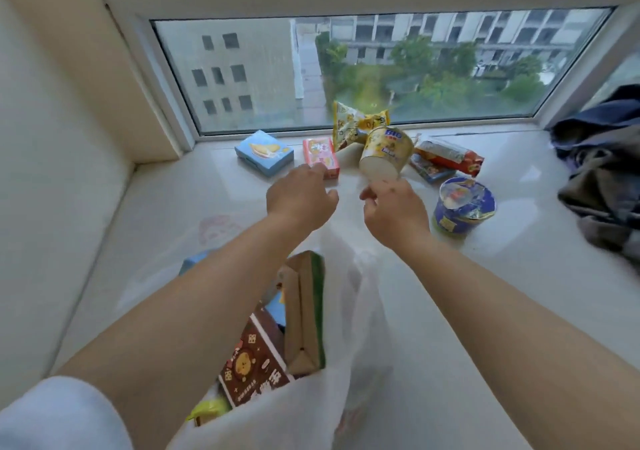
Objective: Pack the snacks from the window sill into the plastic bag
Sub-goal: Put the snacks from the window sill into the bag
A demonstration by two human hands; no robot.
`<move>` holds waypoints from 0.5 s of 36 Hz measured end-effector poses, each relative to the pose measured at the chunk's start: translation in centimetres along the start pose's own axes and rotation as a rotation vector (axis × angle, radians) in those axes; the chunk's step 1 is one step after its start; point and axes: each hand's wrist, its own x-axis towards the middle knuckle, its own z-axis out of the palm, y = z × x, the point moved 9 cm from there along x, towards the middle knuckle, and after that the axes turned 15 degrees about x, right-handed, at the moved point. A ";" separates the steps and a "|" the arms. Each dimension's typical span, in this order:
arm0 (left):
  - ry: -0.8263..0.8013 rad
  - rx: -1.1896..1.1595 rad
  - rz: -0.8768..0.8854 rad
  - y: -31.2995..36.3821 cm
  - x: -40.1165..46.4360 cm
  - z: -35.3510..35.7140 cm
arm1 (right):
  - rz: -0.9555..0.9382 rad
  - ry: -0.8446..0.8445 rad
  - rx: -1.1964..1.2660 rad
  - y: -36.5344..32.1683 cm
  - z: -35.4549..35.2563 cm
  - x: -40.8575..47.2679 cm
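Snacks lie scattered along the far part of the window sill [166, 207], close to the glass. We see a blue box [264, 152] at the left, a pink box [321, 157] just beside it, a yellow pouch [348, 127] leaning near the pane, a red-and-white packet [448, 156] resting over a flat blue packet [429, 170], and a blue tub [464, 205] with a foil lid standing to the right.

Our right hand [394, 209] pinches a yellow cup [386, 153] at its white base, the cup tilted so its bottom faces us and lifted off the sill. Our left hand [299, 195] reaches toward the pink box with fingers loosely curled over its near end; we cannot tell whether they touch it (the knuckles hide the contact).

Below our forearms the plastic bag [360, 311] sits open at the near edge of the sill, already holding a brown box [254, 359], a tan-and-green carton [304, 311] standing on end, and something yellow-green [207, 409] at the bottom.

A heap of dark clothing [602, 169] lies on the right end of the sill, well apart from the snacks.
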 end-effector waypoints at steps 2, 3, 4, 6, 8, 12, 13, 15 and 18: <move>-0.039 0.029 0.019 2.8 2.4 1.1 | 0.049 -0.041 0.005 3.7 -0.6 1.4; -0.067 0.043 0.020 3.9 3.7 1.8 | 0.068 -0.059 -0.002 5.4 -0.9 2.1; -0.096 0.061 0.018 4.8 4.9 2.5 | 0.081 -0.074 -0.011 7.0 -1.1 2.9; -0.145 0.107 0.014 6.4 7.6 4.2 | 0.101 -0.107 -0.028 10.2 -1.4 4.7; -0.182 0.147 0.003 7.6 10.1 5.8 | 0.114 -0.138 -0.053 13.1 -1.5 6.5; -0.219 0.242 -0.008 10.2 15.0 8.4 | 0.147 -0.195 -0.083 18.4 -1.1 11.0; -0.226 0.258 0.000 10.9 16.2 9.0 | 0.154 -0.206 -0.091 19.6 -0.9 12.3; -0.221 0.271 0.036 12.6 18.8 10.1 | 0.163 -0.213 -0.111 22.0 -0.9 14.9; -0.212 0.315 0.127 15.1 22.3 12.3 | 0.179 -0.207 -0.160 25.4 -0.8 18.4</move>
